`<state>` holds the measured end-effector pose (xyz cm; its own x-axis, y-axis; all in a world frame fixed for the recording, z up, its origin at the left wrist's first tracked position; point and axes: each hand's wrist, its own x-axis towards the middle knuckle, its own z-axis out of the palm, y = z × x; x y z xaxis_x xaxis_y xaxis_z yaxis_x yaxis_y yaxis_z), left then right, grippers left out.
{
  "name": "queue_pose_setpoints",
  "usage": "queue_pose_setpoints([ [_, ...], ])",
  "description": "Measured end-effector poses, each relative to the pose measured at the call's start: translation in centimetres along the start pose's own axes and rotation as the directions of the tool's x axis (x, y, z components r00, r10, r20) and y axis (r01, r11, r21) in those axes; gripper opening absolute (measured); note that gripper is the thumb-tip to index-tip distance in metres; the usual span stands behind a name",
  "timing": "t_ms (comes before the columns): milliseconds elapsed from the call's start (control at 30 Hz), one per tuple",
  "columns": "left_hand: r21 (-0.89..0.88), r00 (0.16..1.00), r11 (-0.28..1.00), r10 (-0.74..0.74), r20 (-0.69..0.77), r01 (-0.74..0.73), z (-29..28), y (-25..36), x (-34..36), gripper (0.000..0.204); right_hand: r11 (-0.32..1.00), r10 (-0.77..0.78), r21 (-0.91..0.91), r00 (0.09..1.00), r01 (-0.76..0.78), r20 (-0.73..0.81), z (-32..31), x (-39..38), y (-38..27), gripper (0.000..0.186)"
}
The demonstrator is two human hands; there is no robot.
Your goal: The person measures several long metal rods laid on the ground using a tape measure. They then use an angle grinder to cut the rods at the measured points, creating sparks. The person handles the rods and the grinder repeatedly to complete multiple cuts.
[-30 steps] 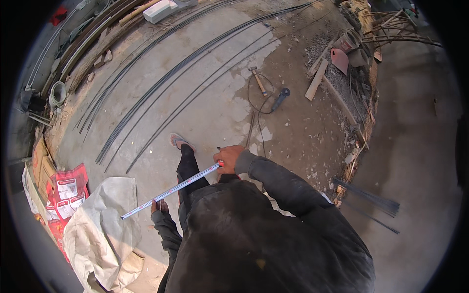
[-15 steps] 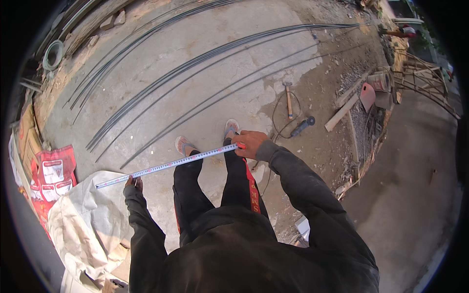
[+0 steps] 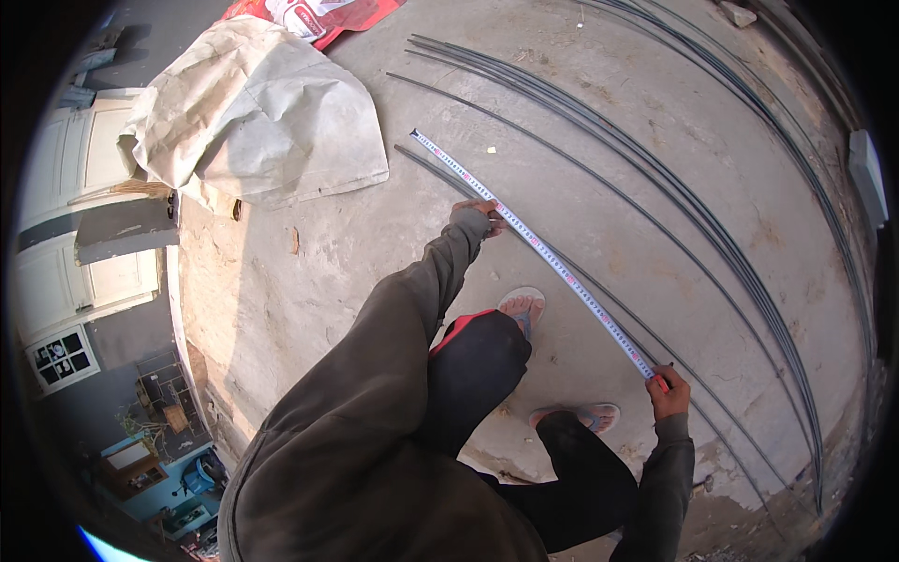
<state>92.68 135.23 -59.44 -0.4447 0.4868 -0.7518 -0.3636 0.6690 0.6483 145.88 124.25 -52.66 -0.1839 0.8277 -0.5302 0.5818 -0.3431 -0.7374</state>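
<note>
We stretch our left arm far forward, its hand (image 3: 479, 214) low with fingers curled and pressing down. Our right arm is bent close to the body, its hand (image 3: 668, 391) closed in a pinch.

Concrete floor (image 3: 309, 281), grey, rough, stained, w/ a raised slab edge running down the 8 o'clock side. On it: crumpled pale tarp/sack (image 3: 253, 112) at 11 o'clock; red-and-white bag (image 3: 314, 11) right above it at the top edge, partly under the tarp. Bundle of long thin steel rods (image 3: 674, 178) sweeps from 12 o'clock round to 4 o'clock; one single rod (image 3: 562, 262) lies apart, nearer centre. Tape measure (image 3: 534, 245) stretched out along that single rod, from approx. 12 to 4 o'clock, just beside it. Two sandalled feet (image 3: 523, 309) stand near centre. Small white chip (image 3: 491, 149) btw. the rods.
</note>
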Motion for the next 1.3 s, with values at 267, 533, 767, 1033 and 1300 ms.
queue_pose_setpoints([
  [267, -0.206, 0.970, 0.961, 0.144, -0.197, -0.185, -3.5, -3.2, 12.5, 0.021, 0.998, -0.067, 0.006, 0.979, 0.067, 0.193, 6.7, 14.8, 0.3, 0.022],
  [533, -0.284, 0.973, 0.937, 0.163, -0.165, -0.206, -6.7, -6.0, 14.7, 0.018, 0.997, -0.025, -0.068, 0.972, 0.042, 0.236, 8.4, 17.3, -0.4, 0.023],
  [767, -0.236, 0.975, 0.947, 0.196, -0.110, -0.217, -6.1, -5.3, 14.1, 0.020, 0.976, -0.158, -0.118, 0.971, 0.181, 0.180, 8.0, 16.2, 0.6, 0.027],
  [1033, -0.241, 0.981, 0.953, 0.160, -0.109, -0.182, -5.8, -5.9, 14.9, 0.021, 0.967, -0.179, -0.156, 0.972, 0.202, 0.152, 8.4, 15.6, 0.8, 0.032],
  [1300, -0.261, 0.980, 0.950, 0.141, -0.140, -0.174, -5.7, -6.0, 14.9, 0.021, 0.952, -0.201, -0.207, 0.970, 0.226, 0.134, 9.1, 15.8, 0.5, 0.031],
])
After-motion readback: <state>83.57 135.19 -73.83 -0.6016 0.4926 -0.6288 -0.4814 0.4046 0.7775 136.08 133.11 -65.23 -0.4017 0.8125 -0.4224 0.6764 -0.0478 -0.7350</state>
